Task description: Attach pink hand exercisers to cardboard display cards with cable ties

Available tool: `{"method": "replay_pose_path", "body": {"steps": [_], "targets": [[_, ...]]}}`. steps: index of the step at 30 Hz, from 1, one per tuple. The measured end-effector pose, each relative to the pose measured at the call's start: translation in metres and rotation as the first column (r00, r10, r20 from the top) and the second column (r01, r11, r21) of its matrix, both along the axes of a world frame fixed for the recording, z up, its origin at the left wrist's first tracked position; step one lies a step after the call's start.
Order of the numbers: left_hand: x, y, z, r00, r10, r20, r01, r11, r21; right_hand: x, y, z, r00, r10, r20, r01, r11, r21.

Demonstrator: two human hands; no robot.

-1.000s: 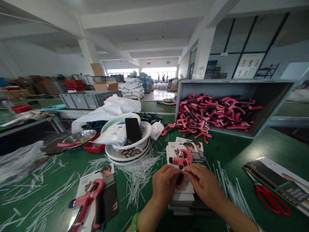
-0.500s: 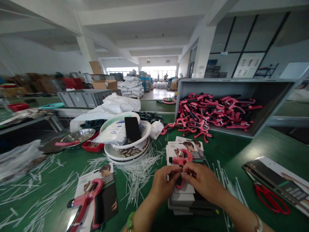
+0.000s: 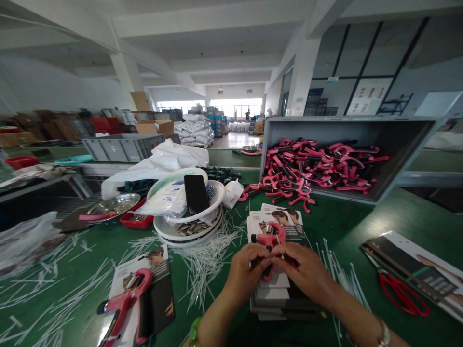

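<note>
My left hand point(image 3: 248, 267) and my right hand point(image 3: 304, 270) meet fingertip to fingertip, both pinched closed. Whatever lies between the fingers is hidden. They work over a pink hand grip exerciser point(image 3: 279, 231) with black handle pads, partly covered by my fingers. It rests on a stack of printed cards point(image 3: 273, 294). To the left, a second pink hand grip exerciser point(image 3: 143, 279) lies on another printed card point(image 3: 159, 294). White plastic ties point(image 3: 204, 267) are strewn left of my hands, and more white ties point(image 3: 340, 272) lie on the right.
A tilted grey crate point(image 3: 401, 159) full of pink hand grips stands behind on the green table point(image 3: 347, 221). Bowls point(image 3: 186, 241) of metal parts, topped by a phone point(image 3: 196, 194), stand left of centre. Red-handled scissors point(image 3: 401, 294) and more cards point(image 3: 427, 274) lie right.
The fingertips of both hands have drawn closer together over the hand grip, covering the small gap between them. The whole view has shifted slightly.
</note>
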State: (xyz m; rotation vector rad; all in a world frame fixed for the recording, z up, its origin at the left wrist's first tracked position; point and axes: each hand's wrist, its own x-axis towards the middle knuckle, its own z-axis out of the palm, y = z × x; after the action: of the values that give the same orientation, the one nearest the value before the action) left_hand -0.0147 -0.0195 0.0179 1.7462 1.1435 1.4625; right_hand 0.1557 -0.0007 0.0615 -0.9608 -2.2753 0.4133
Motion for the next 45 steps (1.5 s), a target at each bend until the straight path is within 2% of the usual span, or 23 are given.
{"method": "replay_pose_path", "body": {"steps": [3,6,9,12,14,16,20,22,25,27,31,35,39,45], "targets": [[-0.001,0.0,0.002,1.0,-0.019,0.021,0.019,1.0,0.005,-0.002,0.002,0.001,0.997,0.072,-0.018,-0.07,0.994,0.086],[-0.002,-0.002,0.009,0.999,-0.041,-0.031,0.04,0.998,-0.038,-0.004,0.001,0.0,0.997,0.061,-0.041,-0.052,0.981,0.189],[-0.004,-0.005,0.021,0.992,-0.045,-0.117,0.038,0.997,-0.066,-0.006,-0.002,-0.004,0.986,-0.026,-0.163,0.065,0.969,0.239],[-0.008,-0.008,0.03,0.979,-0.026,-0.204,0.014,0.998,-0.058,-0.007,-0.003,-0.01,0.934,-0.174,-0.312,0.235,0.957,0.168],[-0.009,-0.011,0.031,0.965,0.0,-0.261,-0.017,0.998,-0.063,-0.008,-0.001,-0.013,0.911,-0.225,-0.347,0.279,0.953,0.115],[-0.01,-0.015,0.028,0.949,0.046,-0.311,-0.069,0.996,-0.062,-0.009,0.002,-0.013,0.921,-0.198,-0.336,0.235,0.969,0.075],[-0.008,-0.019,0.02,0.907,0.16,-0.389,-0.2,0.978,-0.064,-0.011,0.002,-0.008,0.96,-0.046,-0.278,0.047,0.999,-0.004],[-0.007,-0.02,0.017,0.901,0.19,-0.39,-0.246,0.964,-0.098,-0.009,-0.002,-0.007,0.98,0.001,-0.201,0.008,0.999,0.048],[-0.006,-0.019,0.016,0.913,0.191,-0.361,-0.263,0.952,-0.159,-0.003,-0.01,-0.011,0.997,0.028,-0.076,-0.01,0.976,0.219],[-0.005,-0.018,0.017,0.917,0.177,-0.358,-0.256,0.948,-0.187,0.001,-0.013,-0.015,0.999,0.033,-0.022,-0.025,0.96,0.279],[0.0,-0.016,0.02,0.903,0.189,-0.386,-0.287,0.934,-0.215,0.006,-0.011,-0.018,1.0,-0.002,0.013,-0.002,0.963,0.27],[0.009,-0.011,0.021,0.881,0.189,-0.435,-0.327,0.906,-0.268,0.007,-0.009,-0.02,0.998,0.032,-0.056,-0.017,0.968,0.249],[0.014,-0.009,0.02,0.87,0.179,-0.46,-0.331,0.903,-0.275,0.006,-0.009,-0.02,0.99,0.051,-0.135,-0.018,0.971,0.238],[0.013,-0.009,0.022,0.849,0.191,-0.492,-0.349,0.902,-0.253,0.005,-0.01,-0.019,0.987,0.045,-0.155,0.002,0.956,0.294]]}}
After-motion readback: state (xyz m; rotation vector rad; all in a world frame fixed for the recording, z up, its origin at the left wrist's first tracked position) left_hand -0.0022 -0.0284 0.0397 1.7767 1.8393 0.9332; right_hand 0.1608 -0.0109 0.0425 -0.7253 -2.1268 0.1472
